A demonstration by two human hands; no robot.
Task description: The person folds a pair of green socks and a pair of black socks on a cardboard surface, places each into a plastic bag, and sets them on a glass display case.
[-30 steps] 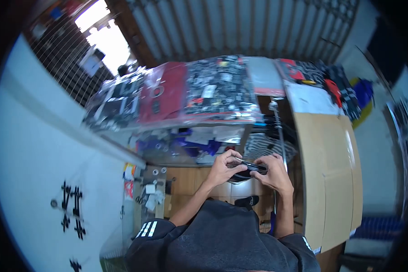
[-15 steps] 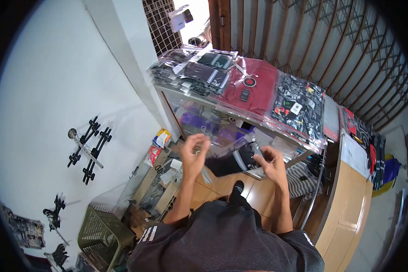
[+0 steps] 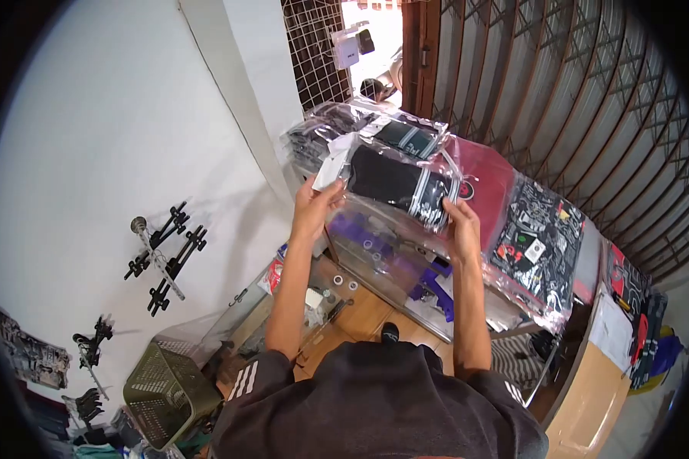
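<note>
A clear plastic bag with a folded black garment (image 3: 386, 177) inside, crossed by white stripes near its right end, is stretched between my two hands over the counter's front edge. My left hand (image 3: 316, 206) pinches its left end, by a white tag or flap (image 3: 334, 162). At the right end, my right hand (image 3: 462, 226) grips the bag near the striped part. Behind it on the counter lie more bagged garments, among them a dark green one (image 3: 407, 138) and a red one (image 3: 488, 180).
A glass display counter (image 3: 375, 249) holds purple items. Further right are a patterned black bagged garment (image 3: 540, 241) and a wooden desk (image 3: 589, 382). A green basket (image 3: 161, 394) stands at lower left, near wall hooks (image 3: 157, 260). A person's head (image 3: 373, 89) shows outside.
Both hands have moved up and forward, bringing the bagged black garment over the counter. My left hand, apart from it before, now holds its left end. The view has shifted.
</note>
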